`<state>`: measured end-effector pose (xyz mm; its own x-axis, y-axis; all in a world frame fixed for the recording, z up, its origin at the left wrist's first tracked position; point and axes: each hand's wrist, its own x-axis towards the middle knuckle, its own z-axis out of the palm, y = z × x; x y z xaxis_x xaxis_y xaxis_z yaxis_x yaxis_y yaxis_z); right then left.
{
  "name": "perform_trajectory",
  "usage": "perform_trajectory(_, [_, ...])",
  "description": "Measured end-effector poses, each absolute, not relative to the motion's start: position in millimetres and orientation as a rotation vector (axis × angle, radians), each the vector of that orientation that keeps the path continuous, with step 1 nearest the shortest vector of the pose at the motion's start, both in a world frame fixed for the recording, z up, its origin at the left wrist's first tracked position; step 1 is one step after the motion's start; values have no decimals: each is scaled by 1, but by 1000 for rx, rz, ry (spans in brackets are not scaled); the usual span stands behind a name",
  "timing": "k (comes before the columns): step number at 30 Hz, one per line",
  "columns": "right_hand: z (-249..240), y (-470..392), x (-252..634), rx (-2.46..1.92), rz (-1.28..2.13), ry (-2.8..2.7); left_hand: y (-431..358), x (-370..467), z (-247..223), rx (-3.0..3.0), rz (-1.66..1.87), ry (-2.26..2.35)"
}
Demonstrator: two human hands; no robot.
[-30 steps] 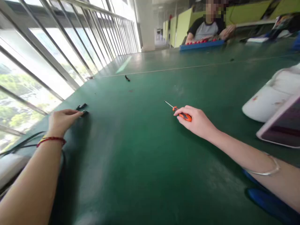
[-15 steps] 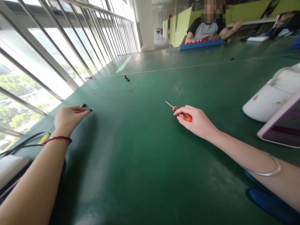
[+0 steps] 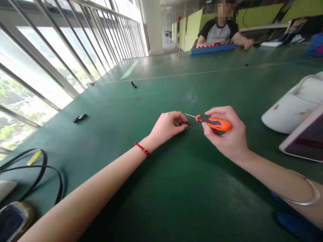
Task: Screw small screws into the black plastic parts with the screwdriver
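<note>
Between the thumb and fingers of my left hand (image 3: 169, 123) is a small black part (image 3: 185, 123), partly covered by the fingers, its exact kind too small to tell. My right hand (image 3: 227, 131) holds an orange-and-grey screwdriver (image 3: 214, 123) by its handle. The thin metal shaft points left, its tip close to my left fingertips and just above the black part; I cannot tell whether they touch. Another small black piece (image 3: 80, 118) lies on the green table (image 3: 156, 201) to the left, and a further black bit (image 3: 133, 84) lies farther back.
A black cable (image 3: 45, 161) with a yellow tag and a dark-screened device (image 3: 15, 216) are at the left front. On the right stand a white container (image 3: 287, 104) and a pink-framed screen (image 3: 305, 137). Across the table a person (image 3: 222, 32) sits behind a blue tray (image 3: 213, 49). Railings line the left.
My left hand has come right from the table's left side, carrying a small black part to the screwdriver tip. My right hand has lifted the screwdriver slightly and turned it more level.
</note>
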<state>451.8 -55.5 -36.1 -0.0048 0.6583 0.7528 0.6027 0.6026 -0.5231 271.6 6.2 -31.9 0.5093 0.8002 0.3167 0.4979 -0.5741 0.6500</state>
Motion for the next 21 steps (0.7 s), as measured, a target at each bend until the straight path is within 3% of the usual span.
perform_trajectory(5, [-26, -54, 454, -978, -57, -1559, 6, 272, -45, 2293, 869, 1085])
perform_trajectory(15, [50, -23, 443, -1018, 120, -1795, 5, 270, -43, 2297, 818, 1101])
perform_trajectory(21, [43, -5, 440, -949, 11, -1670, 6, 267, -43, 2248, 800, 1043])
